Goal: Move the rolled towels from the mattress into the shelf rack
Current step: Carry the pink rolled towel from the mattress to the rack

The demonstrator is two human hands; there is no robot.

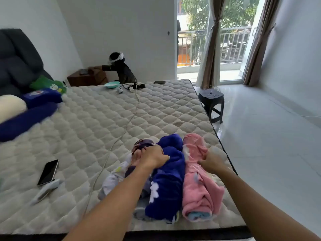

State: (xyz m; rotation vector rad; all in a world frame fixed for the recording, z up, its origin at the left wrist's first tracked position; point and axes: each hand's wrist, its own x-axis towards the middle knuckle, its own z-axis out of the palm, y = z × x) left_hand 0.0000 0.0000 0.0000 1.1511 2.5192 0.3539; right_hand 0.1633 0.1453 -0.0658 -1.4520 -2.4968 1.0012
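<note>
Three rolled towels lie side by side at the near right corner of the quilted mattress point(97, 122). The left one is a white and dark patterned towel point(112, 181), the middle one a dark blue towel point(166, 188), the right one a pink towel point(199, 190). My left hand point(151, 158) lies palm down across the patterned and blue towels, fingers curled over them. My right hand point(212, 160) pinches the pink towel near its middle. No shelf rack is in view.
A phone point(48, 172) and a white remote point(46, 191) lie left of the towels. A white cable point(119, 136) runs across the mattress to a power strip point(137, 86) and a teal bowl point(112, 84). Blue pillows point(27, 119) sit far left. A black stool point(211, 100) stands on the tiled floor at right. A person crouches by the far wall point(121, 68).
</note>
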